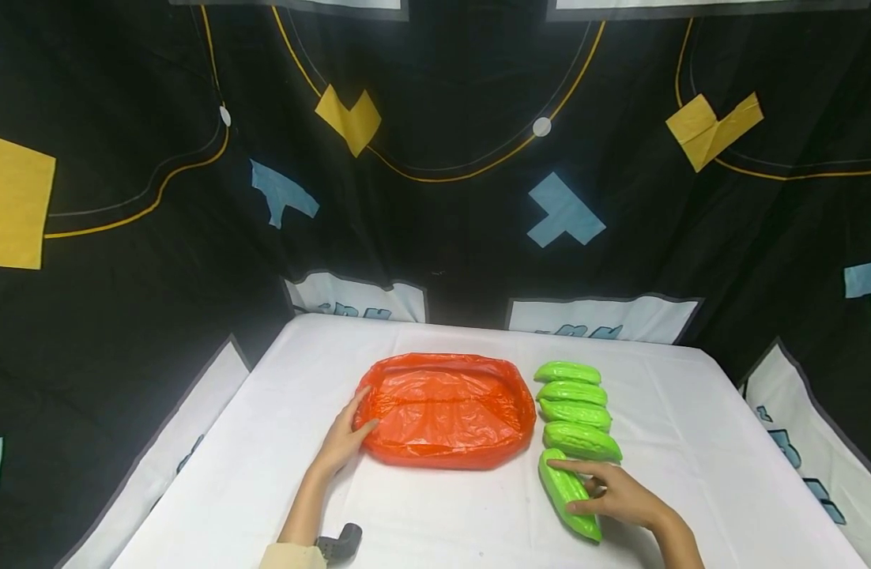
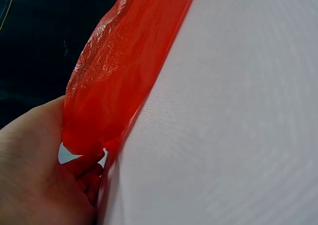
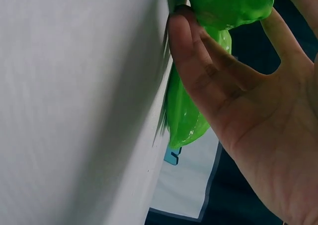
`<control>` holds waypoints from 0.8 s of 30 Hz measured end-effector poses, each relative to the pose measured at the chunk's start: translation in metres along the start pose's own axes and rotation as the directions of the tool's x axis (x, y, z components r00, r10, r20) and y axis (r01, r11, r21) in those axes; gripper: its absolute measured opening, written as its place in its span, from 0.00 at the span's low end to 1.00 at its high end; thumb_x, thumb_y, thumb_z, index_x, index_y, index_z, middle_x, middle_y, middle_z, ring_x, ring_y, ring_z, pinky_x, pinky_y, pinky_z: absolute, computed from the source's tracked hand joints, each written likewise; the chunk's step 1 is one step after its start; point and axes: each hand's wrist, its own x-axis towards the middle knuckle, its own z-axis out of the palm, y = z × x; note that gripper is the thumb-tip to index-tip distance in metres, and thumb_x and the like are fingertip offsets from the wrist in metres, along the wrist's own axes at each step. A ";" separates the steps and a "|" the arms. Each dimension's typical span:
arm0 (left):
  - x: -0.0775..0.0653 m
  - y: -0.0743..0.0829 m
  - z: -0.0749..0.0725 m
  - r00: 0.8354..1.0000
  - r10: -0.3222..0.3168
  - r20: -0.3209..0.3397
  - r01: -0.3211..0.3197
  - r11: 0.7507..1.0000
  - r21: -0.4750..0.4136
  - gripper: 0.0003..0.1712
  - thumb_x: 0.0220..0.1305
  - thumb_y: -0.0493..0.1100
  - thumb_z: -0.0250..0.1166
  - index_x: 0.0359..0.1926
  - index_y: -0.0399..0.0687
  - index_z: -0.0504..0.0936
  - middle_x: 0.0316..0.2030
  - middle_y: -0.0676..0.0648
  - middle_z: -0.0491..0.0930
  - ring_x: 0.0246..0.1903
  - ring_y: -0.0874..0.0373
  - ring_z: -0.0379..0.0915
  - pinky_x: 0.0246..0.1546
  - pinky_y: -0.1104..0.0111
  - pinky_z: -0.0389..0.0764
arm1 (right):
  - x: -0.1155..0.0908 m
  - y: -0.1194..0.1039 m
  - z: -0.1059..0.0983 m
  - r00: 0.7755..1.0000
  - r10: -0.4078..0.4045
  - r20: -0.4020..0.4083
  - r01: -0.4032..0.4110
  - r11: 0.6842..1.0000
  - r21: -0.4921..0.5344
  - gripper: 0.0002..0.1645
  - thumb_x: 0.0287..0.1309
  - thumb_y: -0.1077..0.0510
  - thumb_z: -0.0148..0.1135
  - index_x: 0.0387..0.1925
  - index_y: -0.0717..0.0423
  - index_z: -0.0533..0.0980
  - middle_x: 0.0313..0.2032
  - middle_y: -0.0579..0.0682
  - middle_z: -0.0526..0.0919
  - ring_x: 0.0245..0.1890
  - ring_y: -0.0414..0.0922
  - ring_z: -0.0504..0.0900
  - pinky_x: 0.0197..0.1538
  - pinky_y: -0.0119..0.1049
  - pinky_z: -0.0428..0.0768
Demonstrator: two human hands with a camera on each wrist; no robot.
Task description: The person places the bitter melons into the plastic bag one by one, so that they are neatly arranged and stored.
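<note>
A red plastic bag [image 1: 443, 454] lies spread open on the white table, its rim forming a rounded oblong. At its left end, my left hand [image 1: 346, 436] holds the rim between thumb and fingers; in the left wrist view some fingers show through the red film. To the right, my right hand [image 1: 620, 494] grips a bright green bitter melon [image 1: 559, 482] from its right side, thumb and index finger across it. This melon slants on the table, nearest me. Several more bitter melons [image 1: 574, 413] lie in a column just behind it, side by side.
The white-covered table [image 1: 691, 442] extends around the bag and melons. A dark curtain [image 1: 450, 253] with yellow and blue patches hangs behind and along the sides. A grey band [image 1: 341, 544] sits at the left wrist.
</note>
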 end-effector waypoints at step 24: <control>-0.001 0.001 0.000 1.000 -0.021 -0.003 0.021 1.000 0.017 0.37 0.63 0.40 0.60 0.70 0.49 0.55 0.68 0.38 0.52 0.66 0.39 0.45 0.64 0.45 0.45 | 0.001 -0.024 0.007 0.988 -0.122 -0.095 0.129 0.988 0.082 0.36 0.52 0.52 0.66 0.64 0.46 0.66 0.63 0.53 0.65 0.53 0.57 0.69 0.47 0.39 0.77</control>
